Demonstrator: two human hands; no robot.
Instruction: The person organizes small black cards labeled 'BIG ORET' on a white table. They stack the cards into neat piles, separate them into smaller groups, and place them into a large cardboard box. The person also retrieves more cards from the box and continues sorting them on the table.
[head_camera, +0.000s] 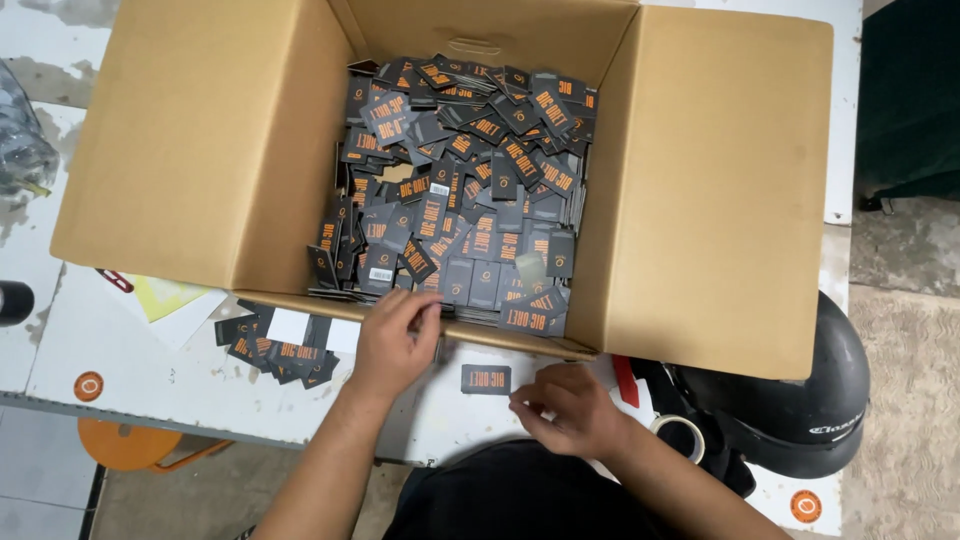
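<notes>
At six o'clock of the one open cardboard box (700, 200), the left hand (395, 340) reaches over the near rim, fingers curled onto the heap of dark tags (465, 170), too many to count. The right hand (565, 410) rests loosely curled on the white table (150, 370); whether it pinches anything cannot be told. One single tag (485, 379) lies at its eleven o'clock. One black helmet (800, 410) sits at three o'clock.

The worktop (150, 375) was a scuffed white slab with paint worn off in patches. Sitting right on it was a big open cardboard box (710, 200), a loose heap of dark tags (275, 352) by its near-left corner, one single tag (485, 379) out front, and some yellow paper (165, 295) poking out underneath.
</notes>
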